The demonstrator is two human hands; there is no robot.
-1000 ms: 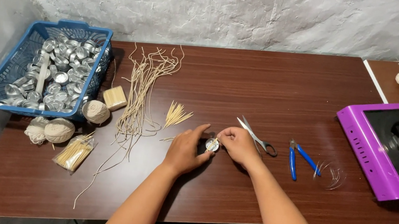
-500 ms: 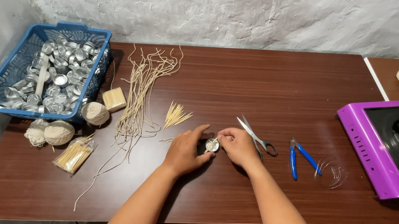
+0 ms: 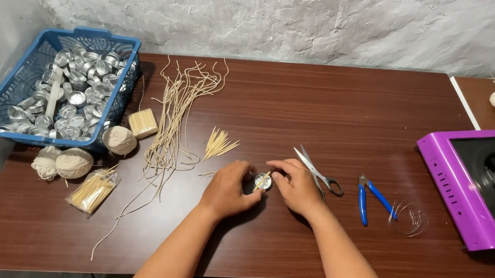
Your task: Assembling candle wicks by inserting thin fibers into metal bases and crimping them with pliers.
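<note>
Nothing much had moved; left hand (image 3: 228,190) and right hand (image 3: 295,185) stayed pinched around the small tin cup (image 3: 262,180); light, thin-walled, probably best gripped by its rim.

Dark reddish-brown wood grain runs across the surface (image 3: 346,116). At the left of the frame sits a bright blue basket (image 3: 0,116), packed with shiny silver cups (image 3: 68,100). Beside it lie pale cream string balls (image 3: 74,163) and tan wicks (image 3: 174,112). At centre there's a silver cup (image 3: 262,180), then silver scissors (image 3: 316,170) and blue-handled pliers (image 3: 369,200). At the right edge is a vivid purple cooker (image 3: 455,189) with a black top.
</note>
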